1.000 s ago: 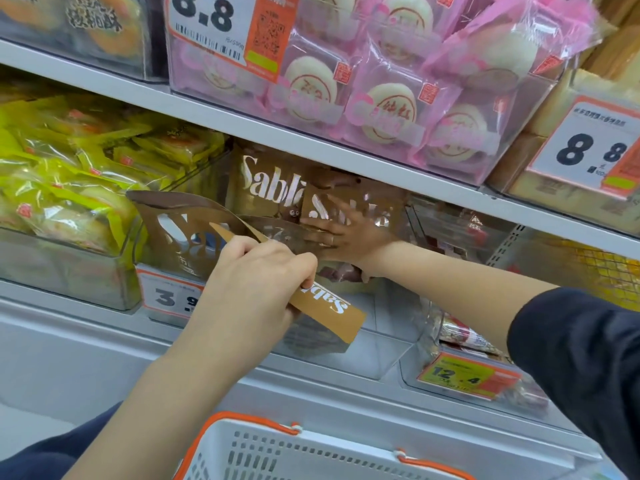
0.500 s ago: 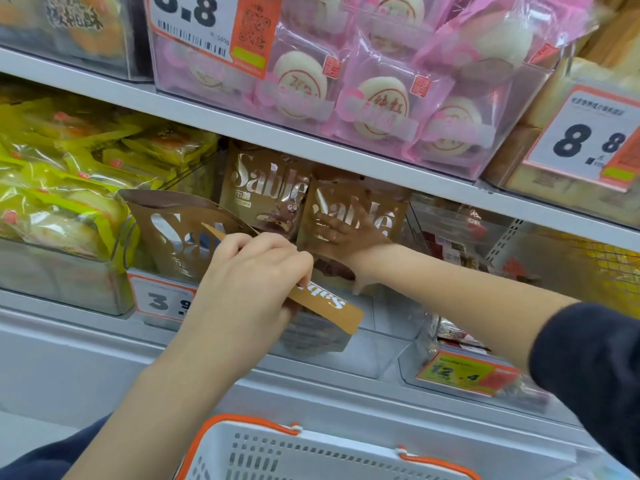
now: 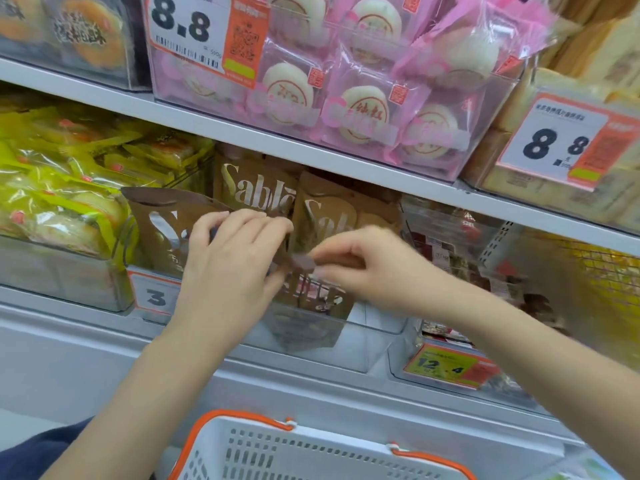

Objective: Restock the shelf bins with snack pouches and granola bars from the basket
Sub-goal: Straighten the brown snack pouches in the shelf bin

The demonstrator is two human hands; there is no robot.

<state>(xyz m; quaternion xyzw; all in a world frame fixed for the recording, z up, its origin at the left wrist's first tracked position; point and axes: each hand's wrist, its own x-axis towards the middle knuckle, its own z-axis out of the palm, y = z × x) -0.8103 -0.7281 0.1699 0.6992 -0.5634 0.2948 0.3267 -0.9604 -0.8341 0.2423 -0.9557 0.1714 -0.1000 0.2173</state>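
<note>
Several brown "Sablé" snack pouches stand in a clear shelf bin (image 3: pixel 374 325) on the middle shelf. One pouch (image 3: pixel 311 306) hangs upright at the bin's front. My left hand (image 3: pixel 232 261) grips its top edge from the left, and my right hand (image 3: pixel 377 271) pinches the dark top strip from the right. Two more pouches (image 3: pixel 325 216) stand behind it at the back, and another pouch (image 3: pixel 156 223) leans at the left. The white basket (image 3: pixel 311 452) with orange handles sits at the bottom; its contents are hidden.
A bin of yellow-wrapped cakes (image 3: pixel 62 195) stands to the left. Pink bun packs (image 3: pixel 346 98) fill the upper shelf. A clear bin with a 12.4 price tag (image 3: pixel 446 367) is at the lower right. The upper shelf edge (image 3: pixel 311 154) overhangs the pouches.
My right hand has drawn back from the rear pouches and now pinches the front pouch's top. The pouch in my left hand has turned from slanted to upright inside the bin.
</note>
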